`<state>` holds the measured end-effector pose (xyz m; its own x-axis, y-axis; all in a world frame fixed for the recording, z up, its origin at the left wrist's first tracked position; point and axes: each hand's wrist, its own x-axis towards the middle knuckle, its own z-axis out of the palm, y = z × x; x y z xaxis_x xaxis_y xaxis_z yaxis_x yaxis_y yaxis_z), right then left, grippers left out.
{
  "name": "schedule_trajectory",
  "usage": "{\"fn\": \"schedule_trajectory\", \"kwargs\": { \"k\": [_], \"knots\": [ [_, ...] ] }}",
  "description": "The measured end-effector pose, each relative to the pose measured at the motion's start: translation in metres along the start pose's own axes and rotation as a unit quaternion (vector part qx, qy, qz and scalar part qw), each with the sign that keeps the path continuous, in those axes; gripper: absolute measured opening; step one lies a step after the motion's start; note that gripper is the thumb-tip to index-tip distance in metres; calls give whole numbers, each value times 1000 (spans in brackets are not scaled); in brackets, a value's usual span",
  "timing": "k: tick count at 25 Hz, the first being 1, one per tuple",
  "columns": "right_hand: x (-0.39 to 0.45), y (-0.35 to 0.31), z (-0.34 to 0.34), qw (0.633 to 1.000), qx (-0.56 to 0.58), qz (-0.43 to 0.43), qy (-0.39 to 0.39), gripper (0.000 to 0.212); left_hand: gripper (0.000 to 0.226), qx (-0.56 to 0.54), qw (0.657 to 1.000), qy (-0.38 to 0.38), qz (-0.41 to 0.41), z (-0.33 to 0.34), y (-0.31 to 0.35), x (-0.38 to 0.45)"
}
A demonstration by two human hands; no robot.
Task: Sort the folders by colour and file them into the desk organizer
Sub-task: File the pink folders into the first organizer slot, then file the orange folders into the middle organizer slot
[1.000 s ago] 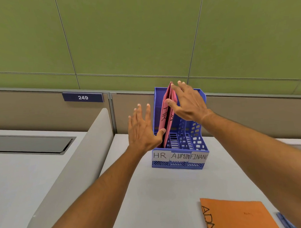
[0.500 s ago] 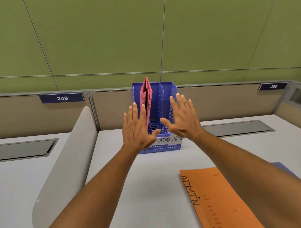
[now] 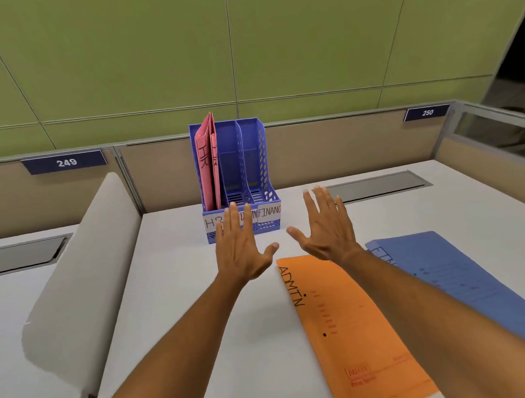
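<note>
Beside both empty, flat-fingered hands (image 3: 283, 242), pink folders (image 3: 207, 168) stand upright in the blue desk organizer's (image 3: 264, 157) leftmost slot.

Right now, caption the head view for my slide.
Both open hands hover before the organizer; pink folders filed, orange folder waiting.

The organizer (image 3: 240, 181) stands at frame centre on the desk (image 3: 175, 291), against the partition (image 3: 328, 149). Two folders (image 3: 206, 171) stand upright in its leftmost slot. At lower right two more folders lie flat: one (image 3: 355, 329) nearer centre, the other (image 3: 454, 269) right of it.
</note>
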<state>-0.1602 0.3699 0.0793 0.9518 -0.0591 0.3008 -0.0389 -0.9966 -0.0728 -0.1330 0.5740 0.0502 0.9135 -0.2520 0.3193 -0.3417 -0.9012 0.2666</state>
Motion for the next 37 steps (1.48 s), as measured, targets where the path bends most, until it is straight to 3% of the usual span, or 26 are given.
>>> {"fn": "schedule_trajectory", "kwargs": {
  "k": [8,18,24,30,37],
  "knots": [
    [-53,63,33,997,29,-31,-58,98,108,67,993,-66,-78,51,53,-60],
    [-117,114,73,981,103,-57,-154,100,97,-33,955,-193,-222,96,109,-128],
    [-144,126,97,957,125,-44,-259,96,57,-98,937,-168,-292,103,121,-129],
    [-142,125,103,955,79,-64,-277,98,14,-232,911,-95,-327,98,116,-123],
    [-142,123,101,955,74,-63,-281,98,11,-356,853,-75,-375,87,118,-123]
  ]
}}
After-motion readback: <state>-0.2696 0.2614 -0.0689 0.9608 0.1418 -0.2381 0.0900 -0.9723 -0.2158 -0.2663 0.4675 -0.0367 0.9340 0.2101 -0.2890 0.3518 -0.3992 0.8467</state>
